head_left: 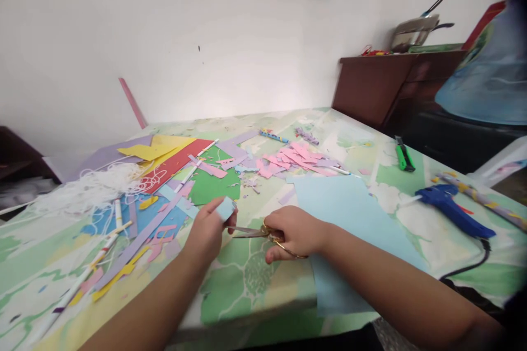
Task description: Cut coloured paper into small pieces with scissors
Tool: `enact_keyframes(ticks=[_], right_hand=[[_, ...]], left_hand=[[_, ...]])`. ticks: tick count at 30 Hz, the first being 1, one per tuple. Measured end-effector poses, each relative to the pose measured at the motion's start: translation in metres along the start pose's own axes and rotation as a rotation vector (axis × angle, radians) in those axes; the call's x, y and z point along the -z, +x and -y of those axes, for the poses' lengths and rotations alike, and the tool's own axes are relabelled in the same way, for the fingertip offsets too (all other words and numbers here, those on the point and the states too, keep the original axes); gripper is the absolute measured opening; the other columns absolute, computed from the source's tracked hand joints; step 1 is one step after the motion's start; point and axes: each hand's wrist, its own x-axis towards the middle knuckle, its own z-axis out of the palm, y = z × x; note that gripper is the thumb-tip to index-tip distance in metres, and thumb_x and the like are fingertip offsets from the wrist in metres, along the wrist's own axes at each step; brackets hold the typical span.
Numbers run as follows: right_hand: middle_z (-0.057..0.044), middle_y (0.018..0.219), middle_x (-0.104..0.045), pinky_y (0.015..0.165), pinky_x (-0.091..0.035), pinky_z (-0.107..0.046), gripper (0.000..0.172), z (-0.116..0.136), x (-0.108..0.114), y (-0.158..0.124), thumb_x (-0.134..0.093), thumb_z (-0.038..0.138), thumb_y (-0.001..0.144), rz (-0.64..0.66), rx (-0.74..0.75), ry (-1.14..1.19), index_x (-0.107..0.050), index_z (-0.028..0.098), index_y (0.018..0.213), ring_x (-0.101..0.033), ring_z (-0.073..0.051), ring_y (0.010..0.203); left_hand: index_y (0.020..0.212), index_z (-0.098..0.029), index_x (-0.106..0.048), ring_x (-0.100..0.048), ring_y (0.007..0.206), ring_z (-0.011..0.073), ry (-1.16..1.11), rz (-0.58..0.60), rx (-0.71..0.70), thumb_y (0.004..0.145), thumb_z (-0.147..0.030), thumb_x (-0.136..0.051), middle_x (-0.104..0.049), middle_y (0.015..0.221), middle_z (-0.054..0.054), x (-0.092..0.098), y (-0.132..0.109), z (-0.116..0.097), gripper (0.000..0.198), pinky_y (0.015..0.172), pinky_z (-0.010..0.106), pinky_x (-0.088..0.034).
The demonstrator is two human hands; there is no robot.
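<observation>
My left hand (208,230) is closed on a small piece of light blue paper (226,209), which sticks up between thumb and fingers. In my right hand (294,230) is a pair of gold-handled scissors (249,232), with fingers through the loops. The blades are slightly apart and point left, their tips by the fingers of my left hand. Whether they touch the paper, I cannot tell. A large light blue sheet (346,214) lies partly under my right forearm and hangs over the table's front edge.
Pink paper scraps (300,158) lie mid-table. White string (102,184) and coloured paper strips are heaped at left. On the right are a blue glue gun (453,211), a green cutter (404,154) and a patterned roll (489,200). A brown cabinet (374,88) stands behind.
</observation>
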Motion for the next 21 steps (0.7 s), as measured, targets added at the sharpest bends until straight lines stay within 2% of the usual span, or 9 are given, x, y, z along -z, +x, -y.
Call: enact_keyframes(ticks=[2, 5, 8, 12, 14, 16, 18, 21], right_hand=[[0.002, 0.052, -0.04, 0.046, -0.024, -0.021, 0.044, -0.001, 0.001, -0.001, -0.039, 0.061, 0.065, -0.044, 0.063, 0.017, -0.043, 0.017, 0.06, -0.033, -0.009, 0.049], [0.001, 0.055, -0.044, 0.049, -0.027, -0.021, 0.04, -0.002, 0.002, -0.002, -0.04, 0.056, 0.067, -0.131, 0.019, 0.073, -0.045, 0.017, 0.063, -0.037, -0.01, 0.052], [0.0, 0.061, -0.048, 0.052, -0.031, -0.021, 0.036, 0.0, -0.001, 0.001, -0.042, 0.052, 0.068, -0.256, -0.165, 0.217, -0.046, 0.017, 0.069, -0.042, -0.011, 0.056], [-0.001, 0.077, -0.051, 0.055, -0.037, -0.021, 0.03, -0.001, -0.011, 0.009, -0.05, 0.043, 0.065, -0.5, -0.411, 0.509, -0.039, 0.018, 0.076, -0.046, -0.011, 0.063], [0.0, 0.075, -0.05, 0.054, -0.038, -0.02, 0.025, -0.002, -0.016, 0.013, -0.05, 0.036, 0.065, -0.506, -0.439, 0.593, -0.036, 0.018, 0.076, -0.047, -0.009, 0.06], [0.003, 0.063, -0.048, 0.049, -0.037, -0.019, 0.018, -0.002, -0.017, 0.015, -0.047, 0.031, 0.067, -0.462, -0.447, 0.592, -0.036, 0.019, 0.073, -0.044, -0.008, 0.052], [0.005, 0.054, -0.043, 0.046, -0.036, -0.018, 0.015, -0.002, -0.013, 0.015, -0.045, 0.03, 0.068, -0.458, -0.476, 0.541, -0.036, 0.019, 0.069, -0.042, -0.008, 0.048], [0.004, 0.058, -0.043, 0.05, -0.035, -0.019, 0.015, -0.009, 0.001, 0.013, -0.042, 0.032, 0.069, -0.542, -0.584, 0.408, -0.037, 0.019, 0.072, -0.042, -0.009, 0.052]], left_hand=[[0.049, -0.018, -0.04, -0.037, 0.04, 0.009, -0.027, -0.03, 0.0, 0.067, -0.024, -0.035, -0.038, 0.041, -0.005, 0.005, 0.008, 0.007, 0.02, 0.041, 0.021, -0.031], [0.05, -0.019, -0.037, -0.035, 0.039, 0.0086, -0.009, -0.051, -0.01, 0.067, -0.024, -0.032, -0.035, 0.042, -0.006, 0.01, 0.015, 0.012, 0.019, 0.04, 0.021, -0.029], [0.046, -0.018, -0.038, -0.036, 0.043, 0.0084, 0.087, -0.016, -0.046, 0.066, -0.022, -0.037, -0.036, 0.042, -0.005, 0.009, 0.01, 0.006, 0.02, 0.043, 0.021, -0.029], [0.041, -0.017, -0.039, -0.036, 0.044, 0.0086, 0.233, 0.117, -0.097, 0.065, -0.02, -0.042, -0.036, 0.04, -0.006, 0.0, 0.0, 0.002, 0.024, 0.045, 0.021, -0.027], [0.04, -0.017, -0.04, -0.036, 0.043, 0.0089, 0.29, 0.197, -0.123, 0.065, -0.022, -0.043, -0.037, 0.04, -0.005, -0.003, -0.001, 0.005, 0.025, 0.045, 0.021, -0.027], [0.041, -0.017, -0.041, -0.036, 0.043, 0.009, 0.336, 0.252, -0.154, 0.065, -0.023, -0.044, -0.037, 0.041, -0.005, -0.005, 0.0, 0.007, 0.026, 0.044, 0.021, -0.027], [0.044, -0.017, -0.044, -0.037, 0.045, 0.0094, 0.369, 0.28, -0.187, 0.067, -0.025, -0.044, -0.038, 0.043, -0.005, -0.005, 0.0, 0.009, 0.024, 0.045, 0.021, -0.028], [0.06, -0.018, -0.052, -0.041, 0.047, 0.0103, 0.406, 0.272, -0.236, 0.071, -0.03, -0.04, -0.043, 0.049, -0.004, -0.003, 0.0, 0.01, 0.021, 0.049, 0.022, -0.033]])
